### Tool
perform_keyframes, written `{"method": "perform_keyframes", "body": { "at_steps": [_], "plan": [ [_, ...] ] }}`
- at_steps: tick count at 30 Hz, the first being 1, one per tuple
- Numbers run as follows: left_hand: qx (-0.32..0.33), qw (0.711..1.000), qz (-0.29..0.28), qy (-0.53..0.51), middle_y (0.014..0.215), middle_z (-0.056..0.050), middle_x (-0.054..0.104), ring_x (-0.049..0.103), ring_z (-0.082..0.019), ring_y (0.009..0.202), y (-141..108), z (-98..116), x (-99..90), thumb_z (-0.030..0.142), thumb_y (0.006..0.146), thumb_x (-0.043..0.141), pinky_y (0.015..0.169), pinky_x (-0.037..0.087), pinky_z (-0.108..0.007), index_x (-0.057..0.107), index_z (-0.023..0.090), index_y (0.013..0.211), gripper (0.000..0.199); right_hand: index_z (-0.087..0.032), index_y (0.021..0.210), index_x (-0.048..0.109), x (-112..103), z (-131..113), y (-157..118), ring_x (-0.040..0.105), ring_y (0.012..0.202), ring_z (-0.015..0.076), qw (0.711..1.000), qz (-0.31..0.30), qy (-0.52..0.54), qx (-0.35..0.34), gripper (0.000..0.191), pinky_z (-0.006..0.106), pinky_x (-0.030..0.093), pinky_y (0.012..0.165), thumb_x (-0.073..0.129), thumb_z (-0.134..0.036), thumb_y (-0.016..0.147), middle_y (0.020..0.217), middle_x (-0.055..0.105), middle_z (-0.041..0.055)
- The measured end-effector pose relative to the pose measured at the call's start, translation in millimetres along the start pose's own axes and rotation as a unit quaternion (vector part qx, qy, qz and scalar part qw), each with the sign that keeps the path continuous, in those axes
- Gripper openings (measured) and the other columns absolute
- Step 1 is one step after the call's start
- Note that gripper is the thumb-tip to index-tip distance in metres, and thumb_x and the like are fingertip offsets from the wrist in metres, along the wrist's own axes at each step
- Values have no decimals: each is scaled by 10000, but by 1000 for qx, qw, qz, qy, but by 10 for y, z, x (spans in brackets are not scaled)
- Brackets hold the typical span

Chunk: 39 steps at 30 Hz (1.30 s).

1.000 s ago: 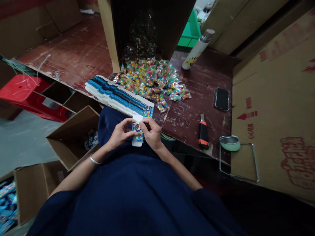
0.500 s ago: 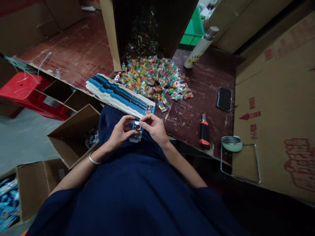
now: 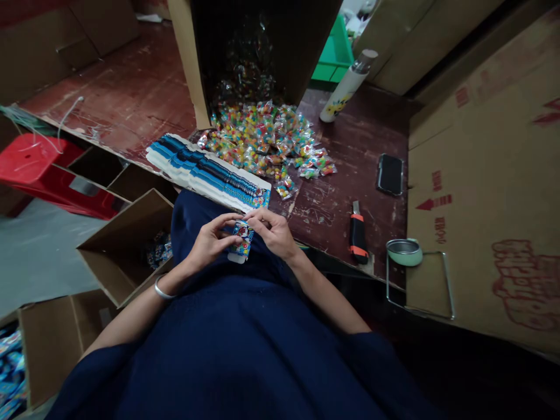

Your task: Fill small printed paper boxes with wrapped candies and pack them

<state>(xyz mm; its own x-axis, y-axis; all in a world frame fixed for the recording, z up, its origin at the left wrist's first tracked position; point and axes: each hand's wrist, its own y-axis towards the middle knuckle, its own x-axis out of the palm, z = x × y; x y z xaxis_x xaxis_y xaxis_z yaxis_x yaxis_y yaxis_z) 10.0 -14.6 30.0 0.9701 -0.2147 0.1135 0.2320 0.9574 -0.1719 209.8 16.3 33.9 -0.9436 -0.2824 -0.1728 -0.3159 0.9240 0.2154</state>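
A small blue printed box point(image 3: 241, 239) is held over my lap, its pale flap at the lower end. My left hand point(image 3: 212, 240) grips its left side between thumb and fingers. At its top edge, my right hand point(image 3: 273, 232) pinches the end with thumb and forefinger. Just beyond my hands, a long overlapping row of flat blue and white boxes point(image 3: 205, 175) lies along the table edge. Behind that row, clear packets of colourful candy point(image 3: 262, 137) spill out of a cardboard box point(image 3: 192, 64) lying on its side.
On the red-brown table point(image 3: 332, 204) are an orange and black cutter point(image 3: 357, 236), a phone point(image 3: 390, 174) and a white bottle point(image 3: 347, 87). A green cup point(image 3: 404, 252) sits in a wire holder at right. Left are open cartons point(image 3: 105, 256) and a red stool point(image 3: 35, 163).
The top of the small box, where a white flap showed, is now closed over, with more of its printed face visible. The whole view has shifted slightly.
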Motion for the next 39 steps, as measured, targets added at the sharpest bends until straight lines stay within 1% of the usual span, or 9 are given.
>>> {"method": "perform_keyframes", "body": {
  "at_steps": [6, 8, 10, 14, 18, 23, 28, 34, 39],
  "plan": [
    [-32, 999, -25, 14, 1000, -19, 663, 685, -132, 730, 52, -145, 29, 351, 716, 882, 687, 588, -256, 637, 192, 1043, 438, -233, 893, 714, -218, 106, -27, 713, 924, 206, 994, -49, -89, -39, 311, 318, 586, 733, 647, -530, 957, 1019, 749, 61],
    [-55, 995, -73, 38, 925, -8, 652, 671, -147, 750, 103, -148, -51, 340, 705, 877, 694, 574, -267, 581, 189, 962, 421, -228, 872, 704, -442, 204, 82, 697, 887, 211, 984, 41, -175, -12, 322, 332, 568, 765, 613, -518, 979, 956, 743, 60],
    [-54, 986, -120, 102, 867, 4, 634, 648, -155, 780, 149, -100, -206, 310, 699, 867, 712, 551, -264, 546, 193, 923, 408, -211, 881, 685, -683, 340, 224, 672, 876, 237, 932, 176, -312, 48, 275, 381, 539, 840, 627, -463, 975, 931, 717, 80],
    [-40, 933, -225, 279, 952, -7, 657, 627, -146, 774, 154, 117, -600, 297, 751, 816, 707, 513, -246, 599, 208, 1244, 546, -203, 862, 661, -963, 639, 434, 642, 906, 282, 855, 178, -451, 183, 277, 396, 503, 813, 772, -457, 853, 973, 674, 115],
    [-95, 870, -345, 340, 984, -50, 735, 688, -192, 844, 96, 275, -771, 374, 827, 752, 736, 524, -255, 685, 174, 1192, 421, -230, 738, 586, -948, 807, 439, 630, 877, 248, 875, 172, -423, 160, 282, 350, 479, 784, 733, -433, 868, 922, 671, 72],
    [-103, 950, -192, 222, 919, -61, 763, 711, -186, 775, 148, 139, -584, 432, 884, 703, 735, 563, -290, 680, 142, 1103, 364, -226, 836, 616, -873, 659, 296, 643, 732, 198, 940, 253, -219, 69, 193, 332, 512, 726, 662, -397, 912, 805, 693, 19],
    [-53, 984, -85, 148, 947, -70, 789, 749, -204, 810, 219, -62, -339, 387, 806, 784, 783, 600, -333, 681, 140, 1156, 440, -235, 919, 722, -672, 138, 120, 672, 729, 179, 974, 164, -155, 9, 120, 323, 543, 703, 707, -354, 918, 855, 743, 8],
    [-7, 986, -65, 153, 987, -75, 805, 758, -221, 844, 128, -87, -139, 352, 777, 808, 777, 606, -326, 724, 154, 1118, 404, -243, 926, 754, -318, -171, 87, 687, 876, 215, 950, 6, -296, -96, 104, 371, 544, 839, 666, -200, 960, 932, 782, 29],
    [-6, 991, -54, 119, 960, -68, 809, 769, -224, 841, 73, -113, -26, 361, 783, 797, 813, 608, -337, 717, 148, 1092, 384, -234, 936, 753, -247, -144, 145, 644, 907, 237, 921, -29, -363, -139, 143, 376, 520, 823, 626, -199, 993, 897, 746, 55]
  ]
}}
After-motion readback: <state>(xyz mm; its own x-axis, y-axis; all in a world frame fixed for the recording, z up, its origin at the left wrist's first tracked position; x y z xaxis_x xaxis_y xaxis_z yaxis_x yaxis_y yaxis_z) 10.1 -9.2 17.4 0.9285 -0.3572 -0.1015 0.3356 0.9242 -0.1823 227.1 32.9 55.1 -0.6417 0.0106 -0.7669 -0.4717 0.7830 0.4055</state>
